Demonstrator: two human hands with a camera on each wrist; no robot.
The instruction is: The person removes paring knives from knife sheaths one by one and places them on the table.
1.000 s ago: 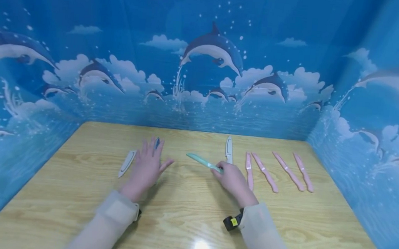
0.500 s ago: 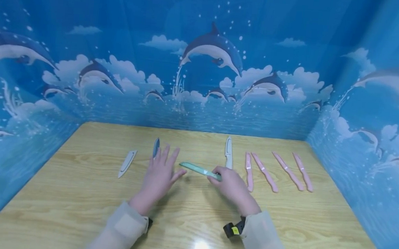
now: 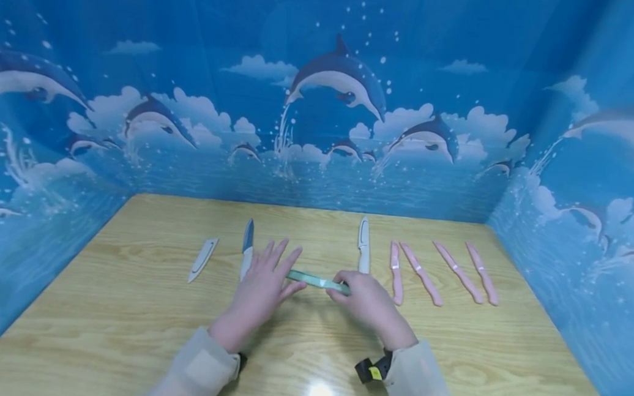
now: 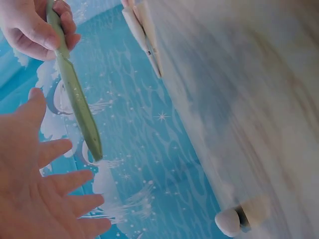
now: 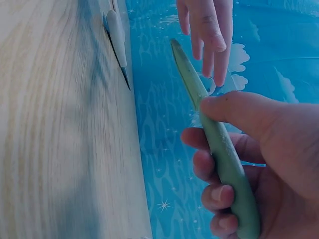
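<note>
Toward twelve o'clock, the green knife (image 3: 311, 280) sits in the right hand (image 3: 365, 298), fingers curled round it; the left hand (image 3: 259, 289), fingers spread at eleven o'clock, now nears its tip, seemingly bringing it within both hands' reach.

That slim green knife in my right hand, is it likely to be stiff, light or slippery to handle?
The slim green knife is probably stiff: its narrow front end juts straight beyond your right hand. It's likely light for its length, being so thin. Its smooth-looking, rounded handle could slip if gripped loosely.
</note>
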